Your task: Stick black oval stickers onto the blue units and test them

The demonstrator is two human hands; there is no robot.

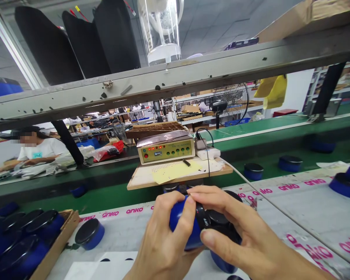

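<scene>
A blue round housing (179, 217) with a black band marked OFF (203, 219) is held between my two hands, tilted on its side. My left hand (166, 233) wraps around its blue side, fingers curled over the top. My right hand (236, 225) grips the black band with thumb below and fingers above; the fingertips of both hands almost meet at the top. Right behind the held piece, more blue-and-black round parts (223, 262) stand on the bench, partly covered by my right hand.
A carton (54, 249) of blue-and-black round parts stands at the left, one loose part (90, 234) beside it. Ahead, a tester box (166, 149) with lit red lights sits on a wooden board. A cable (268, 206) crosses the bench; a metal shelf (163, 79) hangs overhead.
</scene>
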